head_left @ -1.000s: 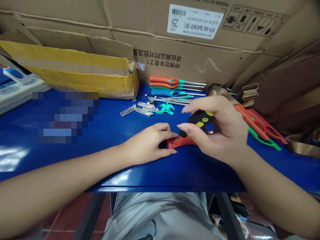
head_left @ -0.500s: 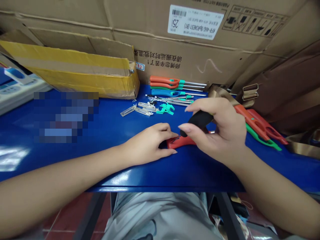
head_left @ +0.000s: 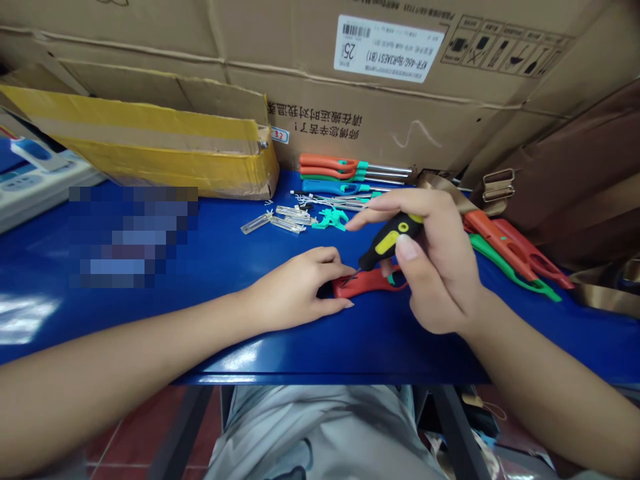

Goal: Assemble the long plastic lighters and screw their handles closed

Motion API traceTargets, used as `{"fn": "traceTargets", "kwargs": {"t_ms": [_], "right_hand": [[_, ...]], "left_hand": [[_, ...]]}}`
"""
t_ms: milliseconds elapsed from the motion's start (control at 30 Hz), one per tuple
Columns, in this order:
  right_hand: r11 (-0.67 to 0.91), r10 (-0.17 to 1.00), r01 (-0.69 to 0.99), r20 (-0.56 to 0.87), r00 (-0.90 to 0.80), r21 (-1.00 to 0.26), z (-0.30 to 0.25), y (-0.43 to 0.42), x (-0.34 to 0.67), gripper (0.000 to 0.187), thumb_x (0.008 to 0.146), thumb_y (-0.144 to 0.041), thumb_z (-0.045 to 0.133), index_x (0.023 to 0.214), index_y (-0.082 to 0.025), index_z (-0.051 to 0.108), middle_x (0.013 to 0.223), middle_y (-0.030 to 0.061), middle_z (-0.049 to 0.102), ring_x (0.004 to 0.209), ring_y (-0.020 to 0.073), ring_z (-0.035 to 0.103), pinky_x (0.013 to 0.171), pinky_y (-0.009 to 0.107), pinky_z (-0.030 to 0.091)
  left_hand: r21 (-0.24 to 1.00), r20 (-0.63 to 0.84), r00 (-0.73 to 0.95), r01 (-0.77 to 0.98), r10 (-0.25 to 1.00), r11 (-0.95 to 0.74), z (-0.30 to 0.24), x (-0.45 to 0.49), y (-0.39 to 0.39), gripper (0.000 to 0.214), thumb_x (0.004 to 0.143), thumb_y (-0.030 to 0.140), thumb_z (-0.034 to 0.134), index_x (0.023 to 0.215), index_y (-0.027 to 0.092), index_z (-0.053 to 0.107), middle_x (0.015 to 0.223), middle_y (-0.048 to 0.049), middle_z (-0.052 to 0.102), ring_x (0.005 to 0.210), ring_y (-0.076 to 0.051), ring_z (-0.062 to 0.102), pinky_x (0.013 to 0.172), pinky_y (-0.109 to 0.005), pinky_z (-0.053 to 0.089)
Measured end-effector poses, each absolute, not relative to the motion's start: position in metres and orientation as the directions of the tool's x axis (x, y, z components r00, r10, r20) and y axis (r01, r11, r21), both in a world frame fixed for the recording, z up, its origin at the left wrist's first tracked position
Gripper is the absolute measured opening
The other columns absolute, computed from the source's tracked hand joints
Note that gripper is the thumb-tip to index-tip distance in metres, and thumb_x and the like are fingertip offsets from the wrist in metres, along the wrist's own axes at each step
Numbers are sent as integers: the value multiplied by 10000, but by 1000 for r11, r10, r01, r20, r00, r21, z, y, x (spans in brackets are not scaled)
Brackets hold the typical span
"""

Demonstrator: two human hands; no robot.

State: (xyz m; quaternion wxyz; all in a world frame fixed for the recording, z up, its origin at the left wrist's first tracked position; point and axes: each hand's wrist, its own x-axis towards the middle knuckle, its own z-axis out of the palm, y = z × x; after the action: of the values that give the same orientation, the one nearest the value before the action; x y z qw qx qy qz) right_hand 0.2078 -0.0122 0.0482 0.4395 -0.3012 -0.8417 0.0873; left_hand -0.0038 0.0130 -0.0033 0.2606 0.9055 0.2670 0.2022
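Note:
A red long-neck lighter [head_left: 367, 283] lies on the blue table in front of me. My left hand [head_left: 303, 287] pins its left end between thumb and fingers. In my right hand [head_left: 445, 273] is a black-and-yellow screwdriver [head_left: 386, 245], gripped by the handle with the thumb along its side. The tool slants down to the left, and its thin shaft meets the top of the lighter's red body close to my left fingertips. Exactly what the tip touches is too small to make out.
Behind my hands lie teal plastic pieces [head_left: 332, 219], clear plastic tanks [head_left: 290, 219], metal tubes and several orange, green and blue lighters [head_left: 330, 165]. More lighters [head_left: 505, 250] rest at the right. A taped carton [head_left: 200, 160] and a power strip [head_left: 45, 177] stand left.
My right hand has shifted its hold on the screwdriver, with the thumb now farther up, exposing the yellow handle. My left hand and the lighter have stayed in place.

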Motion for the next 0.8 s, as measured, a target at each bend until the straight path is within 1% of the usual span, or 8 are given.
{"fn": "traceTargets", "kwargs": {"t_ms": [67,233,300,400,467,567,700,800], "right_hand": [[793,605,429,647,-464,-434,50,-15,207,377,1041,-241,418,1407,-297,487,1236,76,708,922,225,730,739,407,643],[839,421,515,808,-411,-175,48,-12,203,324,913,-215,701,1213,-293,608,1022,25,762,842,202,744,727,324,637],[831,451,508,808,-379,-226,46,-11,204,295,947,-242,653,1235,-281,601,1027,32,754,845,202,741,724,330,638],[769,625,449,682,-380,-455,44,-11,209,369,1042,-242,418,1397,-279,510,1213,76,721,880,212,735,716,380,646],[731,681,421,620,-390,-537,43,-11,210,411,1056,-238,373,1453,-296,465,1307,80,686,890,207,733,689,371,644],[759,642,421,677,-359,-497,43,-8,207,376,1010,-242,536,1384,-286,538,1306,61,675,826,168,721,620,313,621],[750,531,566,821,-210,-341,42,-2,204,359,828,-284,818,1146,-236,658,1072,5,732,586,96,595,466,255,508],[754,547,548,808,-219,-362,40,0,207,305,925,-336,704,1212,-243,659,1094,29,746,634,129,634,527,282,548]], "left_hand": [[581,228,774,378,590,-721,-3,-4,13,281,911,298,718,1156,159,719,994,-60,629,966,-218,620,896,-353,535],[587,223,777,375,589,-717,-5,-3,13,283,914,282,714,1173,170,712,1016,-60,641,995,-224,623,921,-359,524],[581,225,778,376,587,-722,-5,-3,13,321,916,295,716,1211,169,704,1023,-63,635,1000,-224,619,933,-362,523],[576,221,779,381,587,-723,-3,-4,12,348,916,310,722,1220,142,700,1002,-63,623,967,-214,616,912,-347,526],[571,218,779,387,588,-724,-1,-4,12,324,913,308,727,1184,131,710,984,-60,619,947,-208,613,894,-337,526],[561,230,778,385,585,-733,-1,-3,12,287,909,296,731,1143,131,716,977,-57,617,946,-206,609,893,-335,524],[557,246,776,376,580,-740,-3,-3,12,307,911,310,729,1154,122,713,976,-59,618,953,-212,610,892,-344,529],[563,236,780,376,579,-736,-2,-4,12,351,921,318,719,1215,127,700,997,-63,622,962,-212,616,901,-350,533]]}}
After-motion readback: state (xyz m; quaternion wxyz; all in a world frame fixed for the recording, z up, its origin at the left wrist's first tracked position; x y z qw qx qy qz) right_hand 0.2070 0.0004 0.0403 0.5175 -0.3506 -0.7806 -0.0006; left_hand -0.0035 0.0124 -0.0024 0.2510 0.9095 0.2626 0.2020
